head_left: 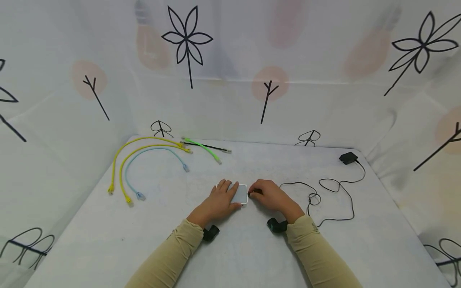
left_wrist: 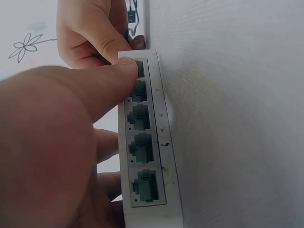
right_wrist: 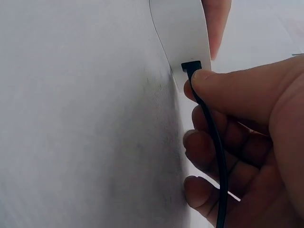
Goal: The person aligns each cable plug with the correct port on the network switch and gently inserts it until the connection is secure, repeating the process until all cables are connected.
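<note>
A small white network switch [head_left: 239, 194] with a grey top lies on the table, a row of several ports [left_wrist: 141, 117] along its near side. My left hand [head_left: 220, 200] grips it, thumb on the port side and fingers over the top toward the far edge. Between thumb and fingertips, my right hand [head_left: 268, 195] pinches a black power cable [right_wrist: 216, 142] close to its plug [right_wrist: 192, 65]. That plug sits against the switch's right end, at the port there; how deep it goes is hidden. The cable trails down past the curled right fingers.
From the right hand the cable loops across the table to a black power adapter [head_left: 348, 158] at the back right. Two yellow network cables [head_left: 114, 160], a light blue one [head_left: 127, 170], a green one [head_left: 205, 148] and a black one [head_left: 212, 147] lie at the back left.
</note>
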Action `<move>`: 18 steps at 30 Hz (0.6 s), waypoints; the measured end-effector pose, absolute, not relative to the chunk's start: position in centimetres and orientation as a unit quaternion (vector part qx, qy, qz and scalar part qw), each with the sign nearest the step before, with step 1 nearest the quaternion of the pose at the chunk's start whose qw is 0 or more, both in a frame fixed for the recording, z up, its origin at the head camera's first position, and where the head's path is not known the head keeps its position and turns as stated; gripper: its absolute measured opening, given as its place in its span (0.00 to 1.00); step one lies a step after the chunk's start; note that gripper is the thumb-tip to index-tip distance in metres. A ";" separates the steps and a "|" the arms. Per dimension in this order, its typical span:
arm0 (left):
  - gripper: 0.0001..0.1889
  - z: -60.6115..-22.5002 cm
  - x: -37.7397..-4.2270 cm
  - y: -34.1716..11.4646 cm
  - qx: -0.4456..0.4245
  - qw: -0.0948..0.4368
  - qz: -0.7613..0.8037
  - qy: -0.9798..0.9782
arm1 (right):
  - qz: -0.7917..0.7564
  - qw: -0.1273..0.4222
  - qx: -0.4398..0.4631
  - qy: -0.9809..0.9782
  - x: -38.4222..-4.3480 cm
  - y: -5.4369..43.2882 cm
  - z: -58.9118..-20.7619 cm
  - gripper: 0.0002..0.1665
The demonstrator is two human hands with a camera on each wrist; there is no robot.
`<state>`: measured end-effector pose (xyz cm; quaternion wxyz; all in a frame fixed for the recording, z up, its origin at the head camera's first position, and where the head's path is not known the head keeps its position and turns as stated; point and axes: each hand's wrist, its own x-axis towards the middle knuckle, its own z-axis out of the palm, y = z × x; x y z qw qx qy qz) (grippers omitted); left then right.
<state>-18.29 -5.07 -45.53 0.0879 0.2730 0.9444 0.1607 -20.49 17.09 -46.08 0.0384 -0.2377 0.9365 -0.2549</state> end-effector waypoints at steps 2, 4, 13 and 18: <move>0.38 -45.6 -18.3 -5.1 0.272 0.088 0.155 0.946 | -0.253 0.039 -0.237 0.937 -20.5 17.1 -46.1 0.07; 0.38 -45.7 -18.4 -5.2 0.272 0.086 0.147 0.947 | -0.252 0.038 -0.239 0.937 -20.5 17.2 -46.0 0.07; 0.37 -45.5 -18.6 -5.5 0.277 0.081 0.139 0.947 | -0.271 0.042 -0.222 0.936 -20.7 17.1 -45.8 0.09; 0.37 -45.1 -18.5 -5.5 0.275 0.087 0.141 0.947 | -0.271 0.033 -0.217 0.937 -20.7 16.7 -45.5 0.11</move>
